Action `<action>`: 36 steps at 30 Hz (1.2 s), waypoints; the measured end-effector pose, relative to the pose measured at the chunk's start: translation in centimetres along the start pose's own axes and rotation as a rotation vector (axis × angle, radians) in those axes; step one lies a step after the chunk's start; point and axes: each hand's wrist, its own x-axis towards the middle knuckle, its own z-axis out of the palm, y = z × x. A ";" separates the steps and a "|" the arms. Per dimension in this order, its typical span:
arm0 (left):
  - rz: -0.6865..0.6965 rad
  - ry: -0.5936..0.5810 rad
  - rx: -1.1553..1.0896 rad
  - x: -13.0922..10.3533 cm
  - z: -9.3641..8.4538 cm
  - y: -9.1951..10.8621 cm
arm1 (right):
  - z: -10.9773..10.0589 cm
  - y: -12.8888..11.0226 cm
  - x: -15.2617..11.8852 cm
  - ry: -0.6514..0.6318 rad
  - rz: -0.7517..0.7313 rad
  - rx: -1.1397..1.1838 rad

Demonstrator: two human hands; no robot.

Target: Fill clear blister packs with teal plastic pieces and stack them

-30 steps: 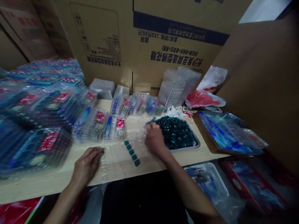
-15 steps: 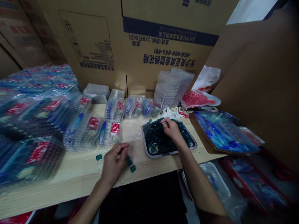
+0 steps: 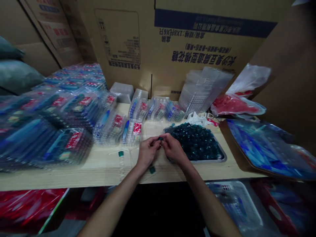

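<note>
My left hand (image 3: 146, 152) and my right hand (image 3: 174, 150) meet above the table, fingertips pinched together around a small dark green cube (image 3: 160, 139). Most of that cube is hidden by the fingers. Another green cube (image 3: 152, 170) lies just below my left hand, near the table's front edge. Farther left, a third green cube (image 3: 120, 153) sits at the end of a clear strip (image 3: 121, 168). Beside my right hand stands a shallow tray (image 3: 223, 154) heaped with shiny dark green cubes (image 3: 197, 140).
Stacked clear blister packs (image 3: 74, 141) with blue and red contents fill the left side. Empty clear shells (image 3: 198, 90) stand at the back, before a large cardboard box (image 3: 158, 49). A carton (image 3: 239, 161) of blue packaging and a bag of red pieces (image 3: 237, 104) are right.
My right hand has come out of the tray and moved left to join my left hand at a green cube. The view has turned left, so everything sits farther right.
</note>
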 end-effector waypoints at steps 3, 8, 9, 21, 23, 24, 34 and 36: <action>-0.050 0.016 -0.043 -0.9 -1.2 0.4 | 0.8 -0.3 0.2 -0.003 0.015 0.072; -0.016 0.154 -0.056 -1.7 -2.8 0.7 | 3.2 -1.3 -0.3 -0.057 -0.012 0.063; -0.004 0.168 -0.027 -1.8 -3.2 0.7 | 3.6 -1.6 -0.5 -0.070 -0.019 0.061; 0.195 0.122 0.281 -2.7 -4.8 0.8 | 5.0 -2.6 -1.1 -0.038 -0.044 -0.156; 0.217 0.116 0.311 -3.0 -4.6 0.8 | 5.0 -2.5 -1.1 -0.046 -0.072 -0.160; 0.225 0.117 0.333 -3.1 -4.5 0.8 | 5.0 -2.5 -1.2 -0.057 -0.090 -0.160; 0.296 0.065 0.499 -4.2 -4.6 -0.4 | 5.2 -2.8 -2.1 -0.082 0.031 -0.250; 0.291 0.052 0.472 -4.3 -4.9 -0.5 | 5.0 -2.7 -2.0 -0.111 0.078 -0.215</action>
